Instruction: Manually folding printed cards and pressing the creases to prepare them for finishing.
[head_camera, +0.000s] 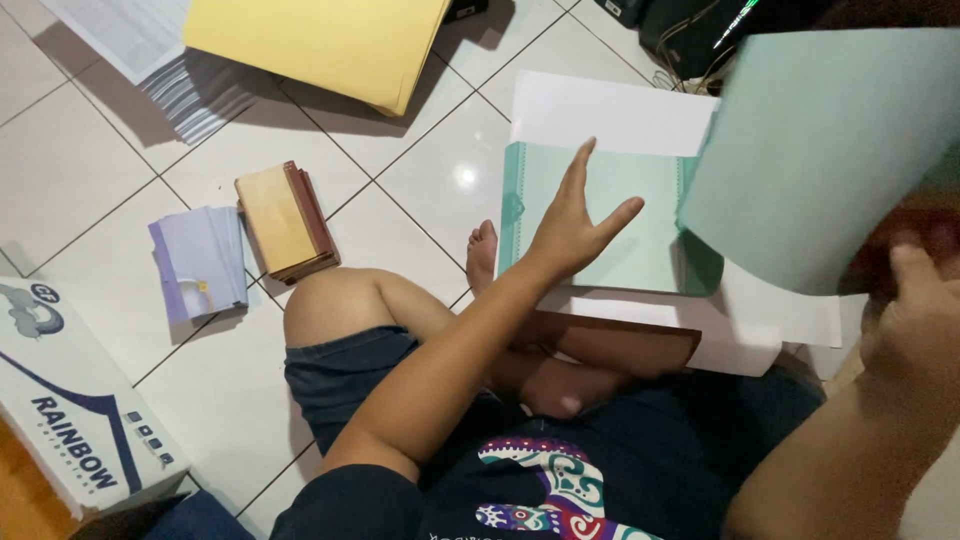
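Left hand (575, 225) rests flat, fingers spread, on the green sheet stack (600, 220) on the floor tiles (420, 190); right hand (915, 320) pinches 1 lifted green sheet (820, 150) by its lower edge—light, floppy, easily creased.

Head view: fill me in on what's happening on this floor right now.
A person sits cross-legged on a tiled floor. Their left hand presses flat on a pale green sheet lying on white paper. Their right hand holds another pale green sheet lifted in the air. Nearby lie a yellow paper stack, a small brown booklet stack, lilac envelopes and a white carton.
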